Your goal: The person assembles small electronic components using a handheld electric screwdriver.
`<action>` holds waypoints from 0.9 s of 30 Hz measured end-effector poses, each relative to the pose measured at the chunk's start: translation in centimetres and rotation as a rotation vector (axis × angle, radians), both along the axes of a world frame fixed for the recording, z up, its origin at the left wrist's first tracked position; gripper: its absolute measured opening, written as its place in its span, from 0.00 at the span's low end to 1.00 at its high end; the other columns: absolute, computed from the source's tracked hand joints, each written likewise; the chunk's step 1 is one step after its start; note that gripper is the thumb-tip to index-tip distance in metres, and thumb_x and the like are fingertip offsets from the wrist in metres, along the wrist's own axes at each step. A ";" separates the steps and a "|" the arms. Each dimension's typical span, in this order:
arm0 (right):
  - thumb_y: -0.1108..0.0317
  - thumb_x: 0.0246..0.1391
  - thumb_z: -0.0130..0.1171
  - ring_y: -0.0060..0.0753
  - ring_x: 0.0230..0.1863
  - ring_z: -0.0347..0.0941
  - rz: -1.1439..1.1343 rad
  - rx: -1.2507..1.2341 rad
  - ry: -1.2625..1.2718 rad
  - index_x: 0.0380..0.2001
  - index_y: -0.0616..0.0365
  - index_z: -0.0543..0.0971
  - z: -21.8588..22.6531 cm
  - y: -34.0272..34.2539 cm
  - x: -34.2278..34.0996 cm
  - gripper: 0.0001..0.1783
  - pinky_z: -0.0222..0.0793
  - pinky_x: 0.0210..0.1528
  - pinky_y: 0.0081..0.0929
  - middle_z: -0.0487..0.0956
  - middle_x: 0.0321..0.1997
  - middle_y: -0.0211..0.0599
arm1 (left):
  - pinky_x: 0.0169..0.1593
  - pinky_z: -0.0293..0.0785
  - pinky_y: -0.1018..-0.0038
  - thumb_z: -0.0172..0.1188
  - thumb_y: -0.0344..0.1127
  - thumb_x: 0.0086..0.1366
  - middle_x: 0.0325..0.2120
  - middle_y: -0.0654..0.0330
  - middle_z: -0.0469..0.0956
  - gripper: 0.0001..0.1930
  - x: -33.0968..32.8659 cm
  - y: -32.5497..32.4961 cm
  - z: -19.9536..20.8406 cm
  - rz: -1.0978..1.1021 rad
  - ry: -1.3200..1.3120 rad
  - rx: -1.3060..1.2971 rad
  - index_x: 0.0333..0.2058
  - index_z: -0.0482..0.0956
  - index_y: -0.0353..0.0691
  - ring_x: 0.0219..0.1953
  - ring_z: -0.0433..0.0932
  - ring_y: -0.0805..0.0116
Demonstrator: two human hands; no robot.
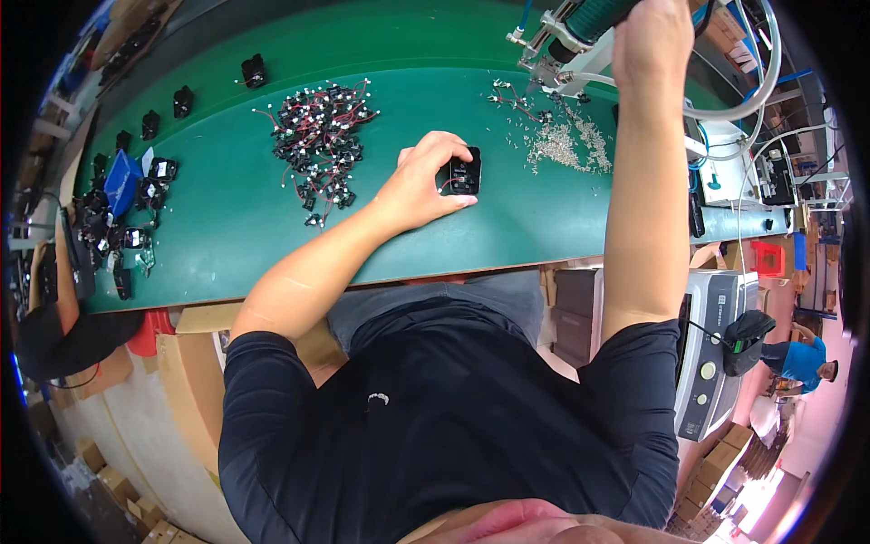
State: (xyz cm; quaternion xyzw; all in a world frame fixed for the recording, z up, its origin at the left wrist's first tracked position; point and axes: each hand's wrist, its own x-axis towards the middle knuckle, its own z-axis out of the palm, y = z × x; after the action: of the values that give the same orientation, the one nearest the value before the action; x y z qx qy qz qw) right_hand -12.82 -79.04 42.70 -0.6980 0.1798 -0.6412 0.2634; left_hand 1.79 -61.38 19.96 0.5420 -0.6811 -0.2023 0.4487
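My left hand is curled around a small black plastic housing on the green table, thumb at its near side and fingers at its far side. The housing lies flat, and a short wire shows inside it. At the upper right, my right hand grips a green-bodied power screwdriver fitted with metal parts and hoses; its fingers are partly cut off by the picture's edge. Beneath that tool, loose small screws lie scattered. Left of my left hand is a heap of small black parts with red and black wires.
Several black housings stand in a curved row at the far left. More housings cluster around a blue tray. Another person's arm shows at the left edge. A white machine stands below the table's right end; a person in blue is beyond.
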 end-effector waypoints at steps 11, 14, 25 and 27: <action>0.25 0.68 0.32 0.24 0.20 0.70 0.236 0.415 -0.438 0.51 0.59 0.73 -4.1 10.7 2.2 0.44 0.65 0.18 0.20 0.74 0.23 0.31 | 0.59 0.62 0.62 0.80 0.49 0.49 0.53 0.58 0.74 0.21 0.6 0.9 -0.1 0.062 -0.195 0.010 0.35 0.82 0.44 0.54 0.75 0.58; 0.23 0.65 0.35 0.29 0.24 0.72 0.348 0.329 -0.348 0.53 0.65 0.72 -6.5 9.7 0.0 0.49 0.70 0.25 0.25 0.76 0.28 0.38 | 0.57 0.61 0.64 0.80 0.48 0.49 0.52 0.59 0.74 0.20 0.7 1.1 0.1 0.064 -0.198 -0.003 0.34 0.82 0.45 0.53 0.75 0.60; 0.09 0.50 0.20 0.34 0.21 0.69 0.381 0.440 -0.190 0.50 0.67 0.74 -9.1 9.8 0.1 0.66 0.71 0.25 0.29 0.72 0.22 0.40 | 0.54 0.60 0.63 0.81 0.47 0.46 0.51 0.59 0.75 0.20 0.5 0.9 -0.1 0.066 -0.156 -0.027 0.31 0.83 0.43 0.51 0.76 0.61; 0.09 0.49 0.20 0.34 0.21 0.69 0.351 0.447 -0.173 0.50 0.67 0.74 -9.0 9.9 0.1 0.67 0.70 0.25 0.28 0.72 0.22 0.40 | 0.54 0.60 0.63 0.81 0.47 0.46 0.51 0.59 0.75 0.20 0.5 0.9 0.0 0.069 -0.150 -0.033 0.31 0.83 0.43 0.51 0.76 0.61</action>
State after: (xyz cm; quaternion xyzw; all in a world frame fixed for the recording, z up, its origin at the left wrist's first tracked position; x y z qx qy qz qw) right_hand -12.73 -69.09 33.66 -0.5860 0.1701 -0.5874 0.5316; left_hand 2.28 -60.46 19.92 0.5715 -0.6968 -0.1343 0.4121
